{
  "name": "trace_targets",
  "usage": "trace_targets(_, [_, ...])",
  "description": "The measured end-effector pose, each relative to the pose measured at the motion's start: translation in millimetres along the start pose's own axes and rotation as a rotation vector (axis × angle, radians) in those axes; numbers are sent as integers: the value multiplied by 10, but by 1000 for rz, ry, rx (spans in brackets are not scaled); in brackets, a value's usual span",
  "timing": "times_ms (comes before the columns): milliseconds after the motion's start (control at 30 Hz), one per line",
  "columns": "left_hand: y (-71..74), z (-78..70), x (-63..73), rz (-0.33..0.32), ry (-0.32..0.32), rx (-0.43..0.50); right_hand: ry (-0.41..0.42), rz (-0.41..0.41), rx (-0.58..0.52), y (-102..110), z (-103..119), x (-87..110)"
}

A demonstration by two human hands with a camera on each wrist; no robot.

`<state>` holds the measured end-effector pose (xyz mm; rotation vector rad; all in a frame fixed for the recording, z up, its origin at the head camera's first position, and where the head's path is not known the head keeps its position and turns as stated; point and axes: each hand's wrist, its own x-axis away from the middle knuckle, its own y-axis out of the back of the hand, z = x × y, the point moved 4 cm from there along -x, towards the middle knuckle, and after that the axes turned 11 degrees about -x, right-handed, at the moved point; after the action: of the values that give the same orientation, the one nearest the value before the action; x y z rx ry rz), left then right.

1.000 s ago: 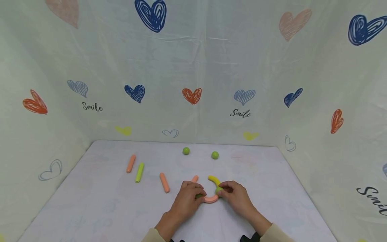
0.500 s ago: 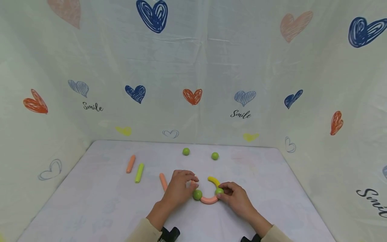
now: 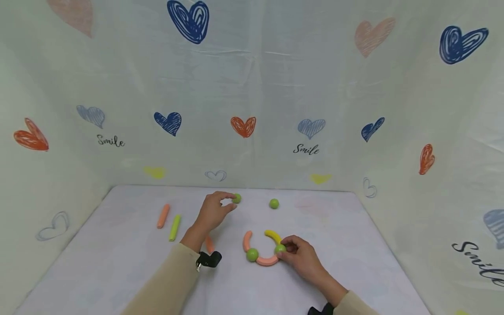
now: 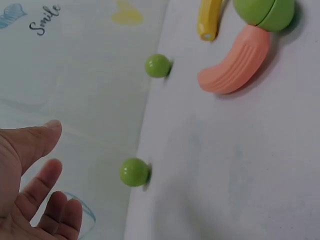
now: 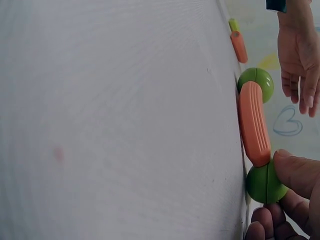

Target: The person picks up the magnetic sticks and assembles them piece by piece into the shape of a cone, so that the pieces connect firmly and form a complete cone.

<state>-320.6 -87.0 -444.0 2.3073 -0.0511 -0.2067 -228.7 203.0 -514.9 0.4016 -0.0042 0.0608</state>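
Note:
My right hand (image 3: 304, 259) pinches a green ball (image 3: 280, 249) between thumb and fingers. That ball joins a curved yellow piece (image 3: 272, 236) and a curved pink ribbed piece (image 3: 267, 261). The pink piece leads to a second green ball (image 3: 252, 254), from which another curved pink piece (image 3: 246, 241) rises; together they form an arc with a gap at the far side. My left hand (image 3: 214, 211) reaches to a loose green ball (image 3: 236, 198) at the far edge, thumb and fingers spread. In the left wrist view those fingers stand apart from the ball (image 4: 134, 172).
Another loose green ball (image 3: 274, 203) lies to its right. On the left are a straight pink stick (image 3: 163, 216) and a lime stick (image 3: 175, 227); a second pink stick (image 3: 209, 244) is partly hidden by my left arm. A heart-printed curtain (image 3: 256, 162) stands behind the table.
My left hand has let go of the arc's left green ball, passed over the left pink piece and moved away to the far loose ball. My right hand keeps its pinch.

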Motion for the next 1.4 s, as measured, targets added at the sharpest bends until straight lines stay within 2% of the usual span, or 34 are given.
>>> trace_targets(167, [2, 93, -185, 29, 43, -11, 8, 10, -21, -12, -26, -18])
trace_targets(367, [-46, 150, -351, 50, 43, -30, 11, 19, -34, -1, -30, -2])
trace_targets(633, [-313, 224, -513, 84, 79, -23, 1, 21, -37, 21, -63, 26])
trace_targets(767, [-391, 245, -550, 82, 94, -17, 16, 33, -49, 13, -57, 35])
trace_targets(967, [-469, 269, -590, 93, 123, -58, 22, 44, -56, 2, -39, 34])
trace_targets(1200, [-556, 261, -630, 105, 120, -83, 28, 41, -55, 18, -42, 6])
trace_targets(1400, [-597, 259, -585, 95, 130, -31, 30, 43, -44, 20, -31, 9])
